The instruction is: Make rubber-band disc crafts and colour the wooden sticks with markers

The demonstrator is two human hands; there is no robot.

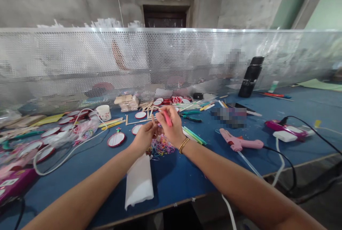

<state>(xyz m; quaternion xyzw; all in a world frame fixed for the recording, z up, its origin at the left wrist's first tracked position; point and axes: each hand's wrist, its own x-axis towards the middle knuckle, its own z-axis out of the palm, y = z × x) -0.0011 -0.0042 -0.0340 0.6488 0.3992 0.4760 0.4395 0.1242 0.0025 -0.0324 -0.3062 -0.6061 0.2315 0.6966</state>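
The right hand (pixel 172 125) is closed around a pink tool (pixel 167 119), fingers curled over it, near the middle of the blue table (pixel 177 178). The left hand (pixel 144 135) is right beside it, its fingers bent inward and their tips drawn together; whether they pinch something small I cannot tell. Both hands are above a heap of coloured rubber bands (pixel 163 147), with a folded white cloth (pixel 139 183) lying just below the left hand.
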